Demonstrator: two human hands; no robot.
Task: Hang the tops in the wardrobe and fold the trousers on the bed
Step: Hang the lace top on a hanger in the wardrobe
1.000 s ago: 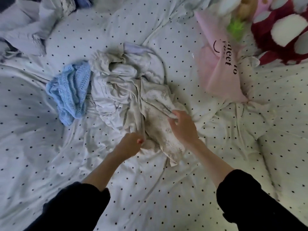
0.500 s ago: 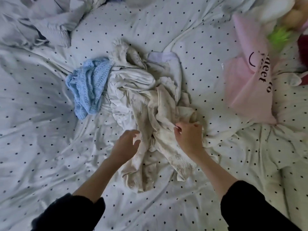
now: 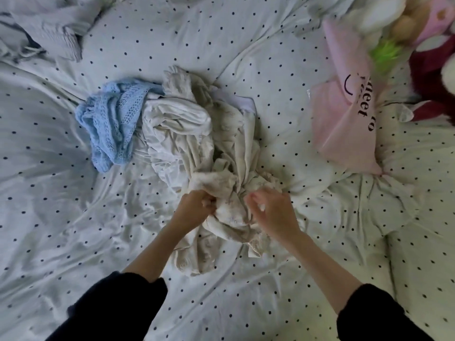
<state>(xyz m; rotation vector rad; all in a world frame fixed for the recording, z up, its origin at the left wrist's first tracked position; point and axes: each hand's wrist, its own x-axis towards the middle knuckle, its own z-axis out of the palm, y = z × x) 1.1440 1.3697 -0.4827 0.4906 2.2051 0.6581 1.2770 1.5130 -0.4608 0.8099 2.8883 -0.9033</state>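
Bed point(image 3: 73, 217) with dotted sheet, clothes pile mid-bed. Left hand point(image 3: 194, 207), loose half second ago, now grips cream garment point(image 3: 229, 190) at pile's near edge; right hand point(image 3: 273, 210) grips same garment. Blue knit point(image 3: 113, 124) left of pile. Likely separating one piece; nothing folded yet.

A white bedsheet point(image 3: 246, 33) with small dark dots covers the whole surface, creased and rumpled. At the right lies a pink plastic bag point(image 3: 344, 134) printed with black letters, partly readable. Beyond it, in the top right corner, sits a heap of soft toys point(image 3: 394, 23) — blurred, with cream and pink patches and a tuft of bright green point(image 3: 385, 51). A dark red plush shape point(image 3: 428, 77) lies at the right edge.
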